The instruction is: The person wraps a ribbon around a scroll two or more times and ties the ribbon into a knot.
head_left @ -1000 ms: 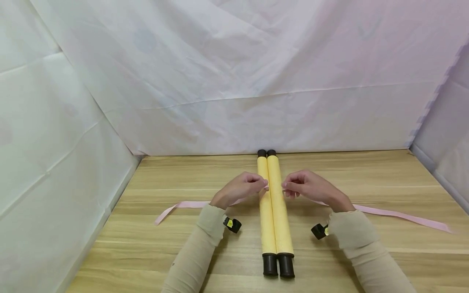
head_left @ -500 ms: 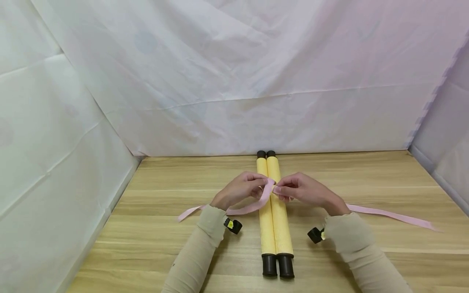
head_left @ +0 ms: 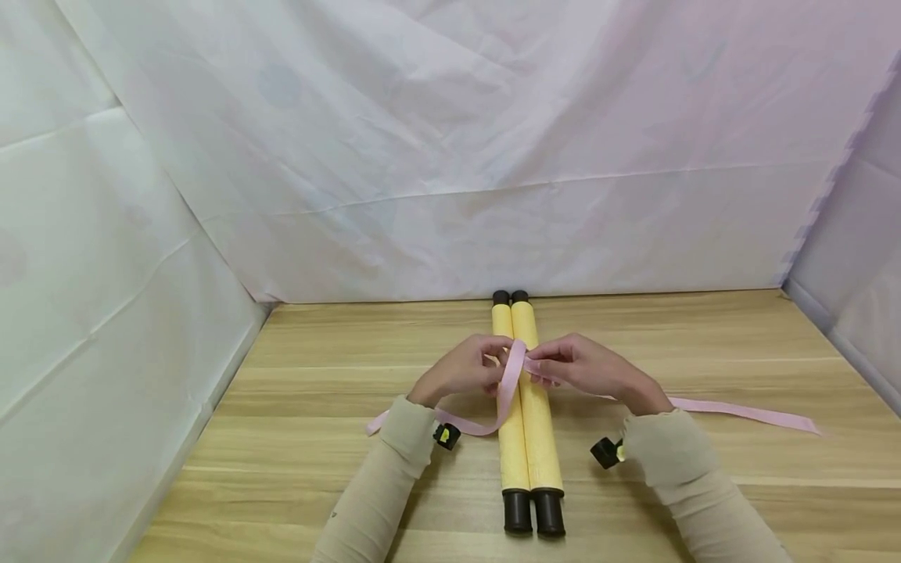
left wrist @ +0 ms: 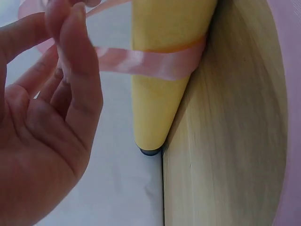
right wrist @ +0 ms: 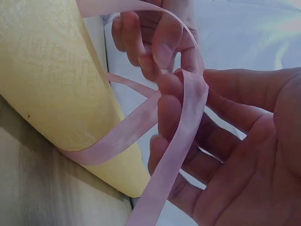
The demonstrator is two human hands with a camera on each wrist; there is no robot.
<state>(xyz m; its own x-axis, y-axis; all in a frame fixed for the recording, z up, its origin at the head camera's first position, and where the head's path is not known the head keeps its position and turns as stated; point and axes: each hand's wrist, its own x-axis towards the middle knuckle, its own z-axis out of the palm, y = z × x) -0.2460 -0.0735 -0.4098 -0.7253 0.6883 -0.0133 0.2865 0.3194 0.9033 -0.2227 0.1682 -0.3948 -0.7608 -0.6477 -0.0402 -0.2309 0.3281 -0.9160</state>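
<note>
Two yellow rolls (head_left: 542, 446) with dark end caps, like closed scrolls, lie side by side on the wooden table. A pink ribbon (head_left: 508, 387) passes round them, and its ends cross above them. My left hand (head_left: 461, 366), over the rolls from the left, pinches the ribbon with thumb and index finger. Opposite it, my right hand (head_left: 591, 367) pinches the ribbon between thumb and fingers. In the right wrist view a ribbon strip (right wrist: 167, 165) hangs down from the right fingertips, and another band circles the yellow roll (right wrist: 51, 70). The left fingertips touch close by.
A white cloth (head_left: 450, 242) hangs behind the table (head_left: 338, 336), right at the rolls' far ends. One ribbon tail trails to the right on the tabletop. Black cameras (head_left: 605, 453) sit at both wrists, beside the beige sleeves (head_left: 383, 485).
Both hands have come together over the rolls. The ribbon's left part has been drawn up into a loop across them, and the ribbon tails on the table have slid inward.
</note>
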